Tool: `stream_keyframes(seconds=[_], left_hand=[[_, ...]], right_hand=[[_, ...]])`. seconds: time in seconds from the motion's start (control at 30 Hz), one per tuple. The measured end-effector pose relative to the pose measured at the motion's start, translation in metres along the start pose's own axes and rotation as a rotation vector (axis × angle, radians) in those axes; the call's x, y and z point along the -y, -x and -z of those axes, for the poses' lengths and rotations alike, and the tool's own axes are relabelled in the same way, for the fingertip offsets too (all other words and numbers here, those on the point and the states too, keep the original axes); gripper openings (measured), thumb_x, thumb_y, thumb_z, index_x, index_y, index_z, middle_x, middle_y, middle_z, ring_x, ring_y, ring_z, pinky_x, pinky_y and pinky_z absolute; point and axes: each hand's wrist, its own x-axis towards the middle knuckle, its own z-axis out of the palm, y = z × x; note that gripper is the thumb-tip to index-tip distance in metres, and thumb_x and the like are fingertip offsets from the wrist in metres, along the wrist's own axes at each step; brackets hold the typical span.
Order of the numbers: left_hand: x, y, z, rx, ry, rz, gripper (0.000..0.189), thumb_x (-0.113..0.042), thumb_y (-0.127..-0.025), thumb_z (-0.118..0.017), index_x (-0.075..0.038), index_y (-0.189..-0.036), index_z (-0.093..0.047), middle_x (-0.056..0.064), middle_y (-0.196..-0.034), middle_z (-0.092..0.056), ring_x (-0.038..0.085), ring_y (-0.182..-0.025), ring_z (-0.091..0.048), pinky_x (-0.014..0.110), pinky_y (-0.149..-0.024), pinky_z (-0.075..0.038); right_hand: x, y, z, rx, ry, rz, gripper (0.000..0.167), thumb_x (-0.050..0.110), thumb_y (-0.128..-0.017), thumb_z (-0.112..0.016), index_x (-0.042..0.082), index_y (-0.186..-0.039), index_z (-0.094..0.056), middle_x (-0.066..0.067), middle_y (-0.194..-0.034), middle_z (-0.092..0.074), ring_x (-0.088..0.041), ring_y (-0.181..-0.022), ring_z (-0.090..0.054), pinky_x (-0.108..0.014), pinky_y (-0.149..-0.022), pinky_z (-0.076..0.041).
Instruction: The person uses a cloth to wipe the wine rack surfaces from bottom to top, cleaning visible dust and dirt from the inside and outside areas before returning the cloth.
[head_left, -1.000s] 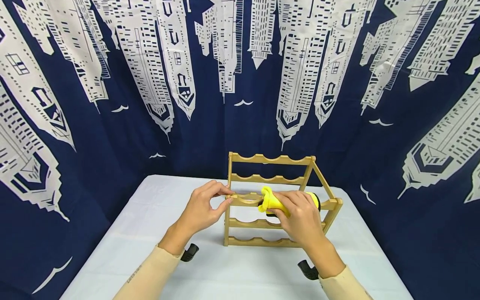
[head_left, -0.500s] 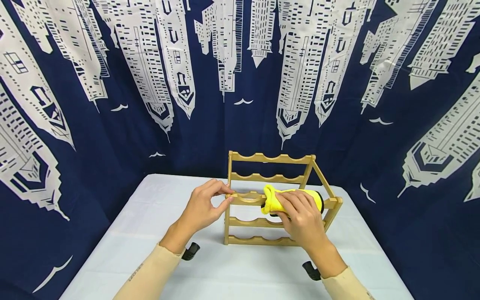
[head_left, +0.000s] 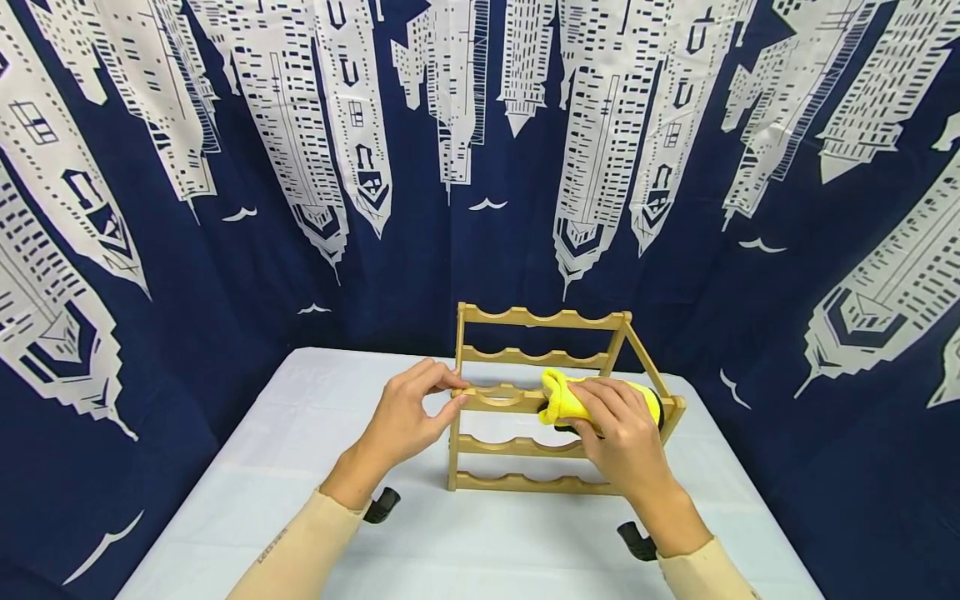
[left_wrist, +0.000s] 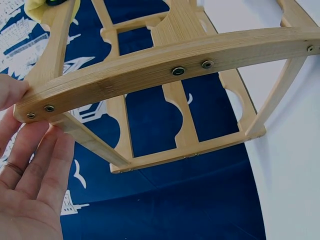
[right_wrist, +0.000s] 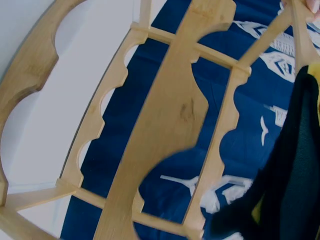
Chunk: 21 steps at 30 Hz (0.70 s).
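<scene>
A light wooden bottle rack (head_left: pixel 517 448) with scalloped bars stands on the table. My left hand (head_left: pixel 412 408) pinches the left end of its upper front bar, thumb above and fingers below in the left wrist view. Over the right part of that bar, my right hand (head_left: pixel 618 425) grips a bunched yellow cloth (head_left: pixel 568 398) with dark edging, fingers over its top. In the right wrist view the dark side of the cloth (right_wrist: pixel 295 165) hangs large at the right, hiding part of the rack. Only a yellow corner shows in the left wrist view.
The rack stands on a white-covered table (head_left: pixel 315 433), near its far edge. Behind it hangs a navy curtain (head_left: pixel 465 267) printed with white skyscrapers and birds. A black wrist mount (head_left: pixel 382 506) sits below my left wrist, another black mount (head_left: pixel 636 542) below my right.
My right hand has moved right along the upper front bar with the yellow cloth, towards the rack's right end. My left hand keeps its hold on the left corner.
</scene>
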Motion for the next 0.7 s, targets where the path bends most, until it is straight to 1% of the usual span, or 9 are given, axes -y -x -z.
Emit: stream_keyframes(seconds=[0.07,0.13,0.2,0.27,0.37,0.47,0.53,0.63,0.7], left_hand=[[-0.001,0.000,0.000,-0.002,0.000,0.004,0.016,-0.004,-0.099,-0.091,-0.013,-0.109,-0.081,0.001,-0.108,-0.082,0.022,-0.110,-0.085,0.036,-0.098,-0.075],[-0.002,0.000,0.001,-0.003,0.000,0.007,0.017,-0.005,-0.099,-0.091,-0.013,-0.110,-0.082,0.001,-0.108,-0.082,0.022,-0.110,-0.085,0.036,-0.099,-0.075],[-0.003,0.000,0.001,-0.009,0.001,0.009,0.017,-0.005,-0.099,-0.091,-0.013,-0.110,-0.082,0.001,-0.108,-0.082,0.022,-0.111,-0.085,0.036,-0.099,-0.075],[-0.003,0.000,0.001,-0.018,0.003,0.010,0.017,-0.004,-0.099,-0.091,-0.013,-0.110,-0.082,0.001,-0.108,-0.082,0.022,-0.112,-0.085,0.036,-0.099,-0.075],[-0.003,0.000,0.001,-0.032,0.007,0.006,0.017,-0.003,-0.098,-0.091,-0.012,-0.109,-0.082,0.002,-0.107,-0.081,0.024,-0.113,-0.085,0.036,-0.098,-0.075],[-0.003,0.000,0.000,-0.029,0.012,0.002,0.017,-0.002,-0.098,-0.091,-0.012,-0.109,-0.082,0.003,-0.107,-0.081,0.024,-0.113,-0.085,0.036,-0.097,-0.075],[-0.003,-0.001,-0.001,-0.022,0.014,-0.001,0.017,-0.003,-0.098,-0.091,-0.012,-0.110,-0.082,0.002,-0.108,-0.081,0.023,-0.112,-0.085,0.036,-0.098,-0.075],[-0.004,-0.001,-0.003,-0.019,0.016,-0.003,0.017,-0.003,-0.098,-0.091,-0.011,-0.110,-0.082,0.002,-0.107,-0.081,0.023,-0.111,-0.085,0.036,-0.098,-0.075],[-0.004,-0.001,-0.004,-0.020,0.016,-0.004,0.018,-0.002,-0.098,-0.091,-0.011,-0.109,-0.082,0.002,-0.107,-0.081,0.023,-0.110,-0.085,0.036,-0.097,-0.075]], right_hand=[[-0.002,0.001,0.003,-0.015,-0.027,-0.046,0.049,0.010,-0.089,-0.101,-0.002,-0.132,-0.083,-0.020,-0.118,-0.085,-0.046,-0.111,-0.077,-0.050,-0.107,-0.061],[-0.005,0.003,0.007,-0.032,-0.052,-0.091,0.042,0.026,-0.102,-0.092,-0.004,-0.130,-0.083,-0.021,-0.118,-0.084,-0.047,-0.110,-0.077,-0.037,-0.115,-0.057],[-0.007,0.005,0.009,-0.049,-0.072,-0.125,0.048,0.040,-0.109,-0.081,-0.004,-0.128,-0.084,-0.022,-0.117,-0.084,-0.047,-0.109,-0.077,-0.027,-0.119,-0.052],[-0.009,0.006,0.011,-0.051,-0.076,-0.144,0.055,0.049,-0.113,-0.073,-0.003,-0.129,-0.084,-0.021,-0.119,-0.085,-0.046,-0.109,-0.077,-0.024,-0.119,-0.051],[-0.011,0.009,0.014,-0.052,-0.063,-0.156,0.058,0.052,-0.113,-0.071,-0.001,-0.131,-0.084,-0.020,-0.120,-0.086,-0.046,-0.109,-0.078,-0.037,-0.110,-0.055],[-0.014,0.013,0.017,-0.069,-0.031,-0.156,0.057,0.052,-0.112,-0.072,-0.001,-0.131,-0.085,-0.019,-0.119,-0.086,-0.046,-0.107,-0.078,-0.051,-0.101,-0.054],[-0.016,0.017,0.019,-0.082,-0.010,-0.147,0.055,0.050,-0.112,-0.074,-0.001,-0.129,-0.085,-0.019,-0.117,-0.086,-0.046,-0.106,-0.078,-0.054,-0.098,-0.053],[-0.021,0.022,0.024,-0.077,0.032,-0.109,0.046,0.040,-0.110,-0.080,-0.001,-0.130,-0.084,-0.021,-0.117,-0.086,-0.047,-0.104,-0.078,-0.057,-0.098,-0.053],[-0.025,0.026,0.027,-0.066,0.065,-0.066,0.042,0.028,-0.103,-0.087,-0.002,-0.132,-0.084,-0.021,-0.118,-0.085,-0.048,-0.104,-0.078,-0.059,-0.098,-0.054]])
